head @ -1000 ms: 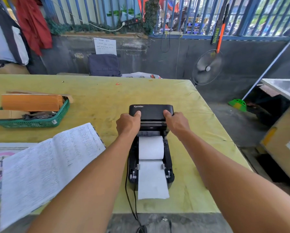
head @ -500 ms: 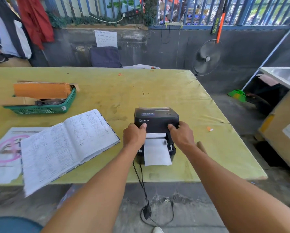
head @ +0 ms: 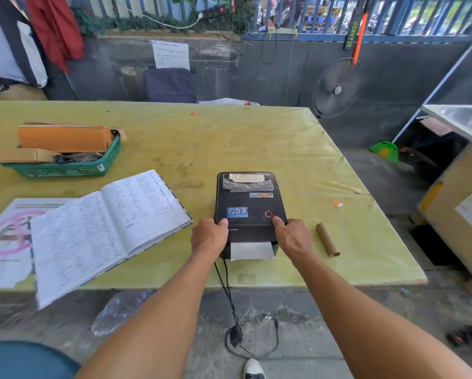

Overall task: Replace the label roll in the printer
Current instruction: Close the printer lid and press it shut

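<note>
— Gripping the black printer [head: 250, 203] by its two front corners, lid down flat.
— And the left hand [head: 209, 236]?
— Thumb laid on top at the near left corner, beside the blue sticker [head: 237, 212]; fingers curled down round the left side, clamped on the casing.
— Same for the right hand [head: 292, 237]?
— Mirrored. Thumb on top just below the red-ringed button [head: 268, 213], fingers wrapped round the right side, likewise clamped on the printer.
— Any sign of the roll?
— Hidden under the lid. Only a white strip of label paper [head: 252, 250] poking out of the front slot, between the two hands.
— Standing where?
— Near the front edge of the yellow-green counter [head: 256, 149], toward its right half.
— Lying alongside?
— Brown cardboard core [head: 327, 239], just right of the right hand and apart from the printer, one open end turned to the near edge. To the left, an open handwritten notebook [head: 106, 222], overhanging the counter's edge and resting partly on a printed sheet [head: 2, 242]. Farther back on the left, a green basket [head: 65, 168] holding cardboard boxes [head: 65, 138].
— Underneath?
— Black cable [head: 228, 291] dropping from the printer's front to an adapter [head: 235, 335] on the concrete floor [head: 311, 337].
</note>
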